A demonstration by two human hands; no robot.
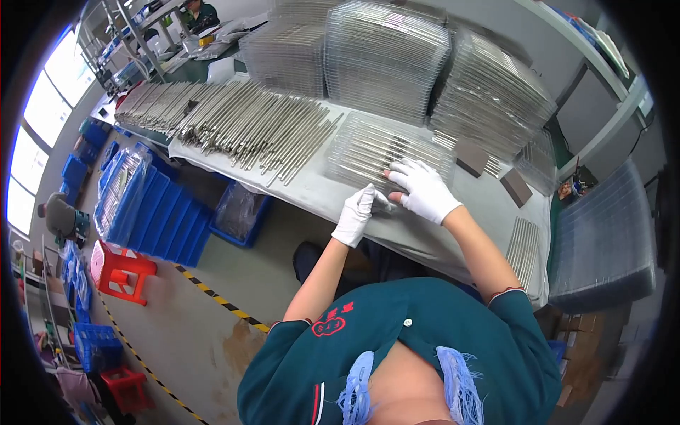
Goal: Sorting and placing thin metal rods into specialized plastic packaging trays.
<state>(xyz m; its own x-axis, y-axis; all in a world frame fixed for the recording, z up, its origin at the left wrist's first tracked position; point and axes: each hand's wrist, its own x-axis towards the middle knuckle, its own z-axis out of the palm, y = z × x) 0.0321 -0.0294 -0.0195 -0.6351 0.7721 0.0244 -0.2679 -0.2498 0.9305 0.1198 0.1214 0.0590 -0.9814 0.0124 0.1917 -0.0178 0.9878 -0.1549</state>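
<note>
My left hand (354,214), in a white glove, is at the table's front edge with its fingers pinched together. Whatever lies between those fingertips, if anything, is too small to make out. Just right of it, my right hand (423,191) reaches over the near edge of a clear plastic tray (340,170), its fingers stretched out and apart. That glove leaves some fingertips bare. Slim metal rods (368,150) lie side by side in the tray, with darker bands near their middle. The right hand covers part of the tray and the rod ends.
Many loose metal rods (248,127) spread over the table's left side. Tall stacks of filled clear trays (386,60) stand behind. Two brown blocks (471,157) lie to the right, near more rods (523,248) and stacked empty trays (602,241). Blue bins (166,216) and a red stool (122,271) stand left.
</note>
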